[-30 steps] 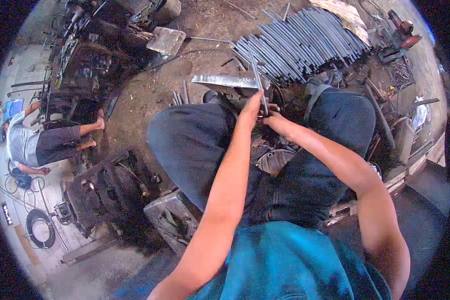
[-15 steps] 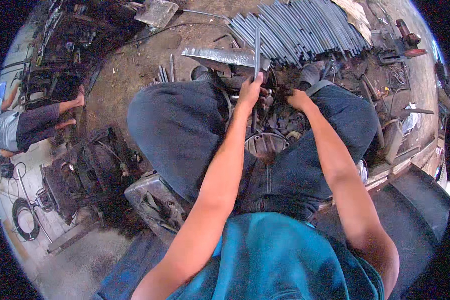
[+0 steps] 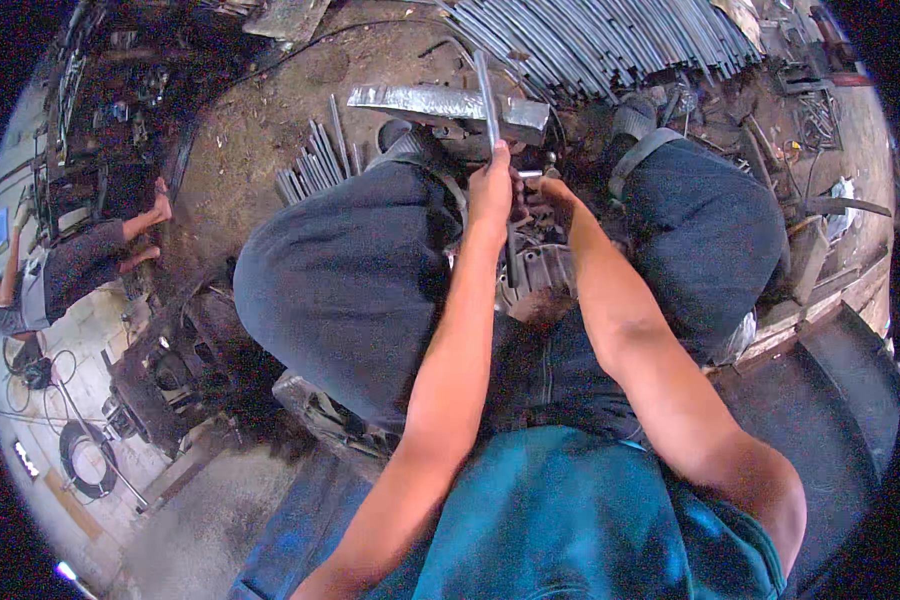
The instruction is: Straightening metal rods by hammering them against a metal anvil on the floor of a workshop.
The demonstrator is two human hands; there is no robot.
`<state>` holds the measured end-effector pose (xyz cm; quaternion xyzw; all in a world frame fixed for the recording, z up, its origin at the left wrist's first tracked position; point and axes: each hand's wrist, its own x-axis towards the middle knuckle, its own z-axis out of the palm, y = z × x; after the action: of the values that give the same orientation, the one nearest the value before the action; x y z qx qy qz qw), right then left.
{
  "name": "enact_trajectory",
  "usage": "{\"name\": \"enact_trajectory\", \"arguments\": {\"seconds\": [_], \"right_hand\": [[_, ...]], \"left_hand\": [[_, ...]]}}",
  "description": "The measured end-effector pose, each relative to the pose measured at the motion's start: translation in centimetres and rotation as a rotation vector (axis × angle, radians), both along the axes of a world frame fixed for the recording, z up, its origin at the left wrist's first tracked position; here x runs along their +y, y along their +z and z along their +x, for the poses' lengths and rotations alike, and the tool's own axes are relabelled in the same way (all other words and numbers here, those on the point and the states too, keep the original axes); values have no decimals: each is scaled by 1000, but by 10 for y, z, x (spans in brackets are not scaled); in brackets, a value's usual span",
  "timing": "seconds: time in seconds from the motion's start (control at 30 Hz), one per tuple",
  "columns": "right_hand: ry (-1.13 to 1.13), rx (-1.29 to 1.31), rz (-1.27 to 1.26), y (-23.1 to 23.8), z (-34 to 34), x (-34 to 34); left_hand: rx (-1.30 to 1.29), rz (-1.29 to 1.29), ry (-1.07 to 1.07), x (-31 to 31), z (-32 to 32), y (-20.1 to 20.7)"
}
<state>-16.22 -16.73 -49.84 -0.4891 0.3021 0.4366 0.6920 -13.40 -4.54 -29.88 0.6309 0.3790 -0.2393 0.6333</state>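
My left hand [image 3: 490,195] is closed around a long grey metal rod [image 3: 485,90], which slants up and away from the fist. Beside it my right hand [image 3: 560,200] has its fingers curled in next to a short shiny metal piece [image 3: 530,174]. Whether the fingers grip that piece is hard to see. Dark metalwork [image 3: 540,265] sits below both hands, between my knees; the arms and shadow hide part of it. Just beyond the hands a grey metal slab [image 3: 430,105] with a bright face stands crosswise behind the rod.
A large heap of grey metal rods [image 3: 610,40] lies at the far side. A smaller bunch [image 3: 312,165] is left of my left knee. Dark machinery [image 3: 175,360] stands at the left, where another person [image 3: 90,260] sits. Tools and scrap [image 3: 815,120] lie at the right.
My right hand has moved left, close beside the left hand. The left hand still grips the rod, which now leans further left. The whole view has shifted slightly.
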Motion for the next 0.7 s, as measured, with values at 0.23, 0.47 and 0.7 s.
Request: {"name": "enact_trajectory", "arguments": {"seconds": [0.23,0.47,0.7], "right_hand": [[-406,246,521,14,-1,32],[-484,440,277,-34,15,44],[-723,534,248,-18,27,42]], "left_hand": [[-113,161,-10,-25,7,37],[-63,-81,109,-17,10,10],[-94,65,58,-21,11,13]]}}
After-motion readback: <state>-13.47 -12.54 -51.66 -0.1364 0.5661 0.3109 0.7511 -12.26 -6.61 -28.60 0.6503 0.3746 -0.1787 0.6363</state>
